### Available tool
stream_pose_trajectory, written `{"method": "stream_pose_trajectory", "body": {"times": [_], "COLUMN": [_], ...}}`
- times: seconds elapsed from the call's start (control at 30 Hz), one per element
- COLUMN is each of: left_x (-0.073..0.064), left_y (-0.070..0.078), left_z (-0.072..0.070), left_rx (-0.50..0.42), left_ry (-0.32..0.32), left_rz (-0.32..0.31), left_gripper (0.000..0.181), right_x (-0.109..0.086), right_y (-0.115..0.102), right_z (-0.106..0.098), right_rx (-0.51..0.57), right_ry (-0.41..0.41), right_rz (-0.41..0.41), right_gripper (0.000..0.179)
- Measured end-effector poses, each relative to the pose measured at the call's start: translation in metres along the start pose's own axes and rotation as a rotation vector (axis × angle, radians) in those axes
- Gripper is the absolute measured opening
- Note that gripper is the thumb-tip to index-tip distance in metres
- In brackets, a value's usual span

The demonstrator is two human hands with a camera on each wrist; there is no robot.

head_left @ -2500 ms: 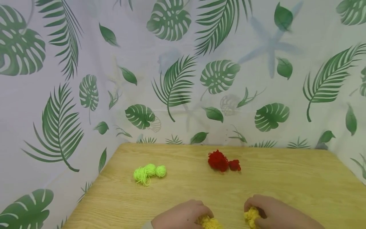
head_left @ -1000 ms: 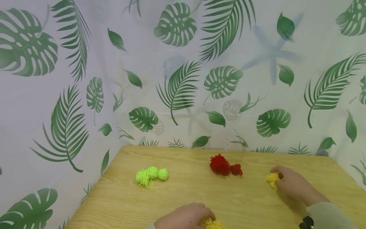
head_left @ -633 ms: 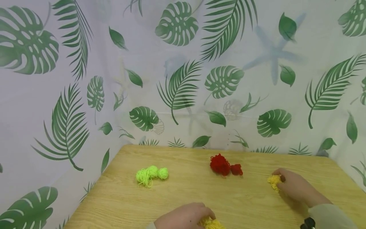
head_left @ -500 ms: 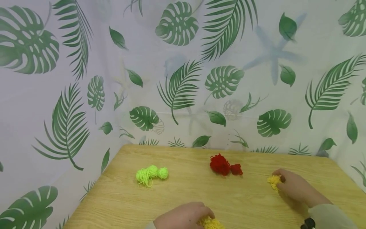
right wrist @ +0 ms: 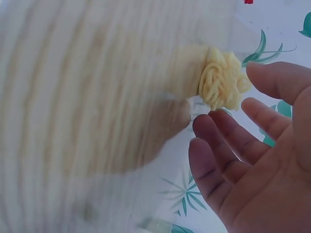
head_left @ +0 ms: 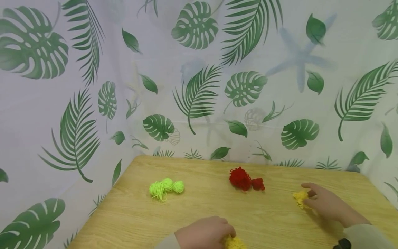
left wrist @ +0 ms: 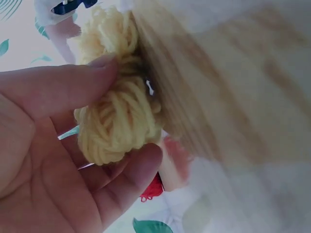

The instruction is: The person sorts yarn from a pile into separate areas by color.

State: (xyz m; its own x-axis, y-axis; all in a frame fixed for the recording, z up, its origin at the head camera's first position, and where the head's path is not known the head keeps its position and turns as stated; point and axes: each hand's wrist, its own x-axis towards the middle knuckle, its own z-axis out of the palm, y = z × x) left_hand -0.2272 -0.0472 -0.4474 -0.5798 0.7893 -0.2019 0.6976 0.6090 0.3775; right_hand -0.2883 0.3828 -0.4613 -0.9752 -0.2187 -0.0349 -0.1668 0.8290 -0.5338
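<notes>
At the table's front edge, my left hand (head_left: 203,233) grips a yellow yarn bundle (head_left: 234,243), partly cut off by the head frame. In the left wrist view, the thumb lies across that bundle (left wrist: 119,121), with curled fingers beneath it. On the right side of the table sits a smaller yellow yarn ball (head_left: 299,198). My right hand (head_left: 329,204) is beside it, thumb and fingers apart. The right wrist view shows loosely bent fingers (right wrist: 228,141) around the small ball (right wrist: 221,82) without gripping it.
Red yarn (head_left: 240,178), one larger clump and one small ball, lies toward the back of the wooden table (head_left: 192,211). Bright green yarn (head_left: 161,189) lies to the left. A leaf-printed cloth (head_left: 199,103) stands behind and along the sides.
My right hand carried the small yellow ball from the front to the right side, and its fingers have now loosened from it. My left hand stayed near the front with its bundle.
</notes>
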Motion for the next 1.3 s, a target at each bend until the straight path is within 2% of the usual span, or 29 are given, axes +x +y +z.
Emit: {"method": "stream_pose_trajectory", "body": {"times": [0.17, 0.3, 0.5, 0.73, 0.9, 1.17, 1.3], "left_x": [0.016, 0.027, 0.042, 0.065, 0.084, 0.114, 0.134], "left_y": [0.008, 0.013, 0.011, 0.011, 0.012, 0.020, 0.028], "left_z": [-0.001, -0.006, -0.016, -0.016, -0.017, -0.014, -0.012], "left_rx": [0.069, 0.026, 0.014, 0.041, 0.005, -0.035, -0.013], "left_ry": [0.011, 0.026, 0.090, 0.157, 0.210, 0.276, 0.288], "left_rz": [-0.006, -0.040, -0.012, 0.002, -0.027, -0.092, -0.104], "left_gripper": [0.032, 0.033, 0.036, 0.037, 0.039, 0.036, 0.034], "right_x": [-0.003, -0.007, -0.011, -0.020, -0.025, -0.029, -0.029], "right_y": [0.004, 0.005, 0.005, 0.009, 0.010, 0.010, 0.014], "right_z": [-0.002, -0.004, -0.005, -0.002, 0.001, 0.000, 0.000], "right_rx": [0.018, 0.042, 0.064, 0.055, 0.038, 0.041, 0.046], "right_ry": [-0.009, -0.021, -0.022, 0.013, 0.062, 0.056, 0.044], "right_rz": [0.007, 0.019, 0.024, 0.003, -0.031, -0.022, -0.016], "right_gripper": [0.063, 0.064, 0.064, 0.060, 0.053, 0.054, 0.054]}}
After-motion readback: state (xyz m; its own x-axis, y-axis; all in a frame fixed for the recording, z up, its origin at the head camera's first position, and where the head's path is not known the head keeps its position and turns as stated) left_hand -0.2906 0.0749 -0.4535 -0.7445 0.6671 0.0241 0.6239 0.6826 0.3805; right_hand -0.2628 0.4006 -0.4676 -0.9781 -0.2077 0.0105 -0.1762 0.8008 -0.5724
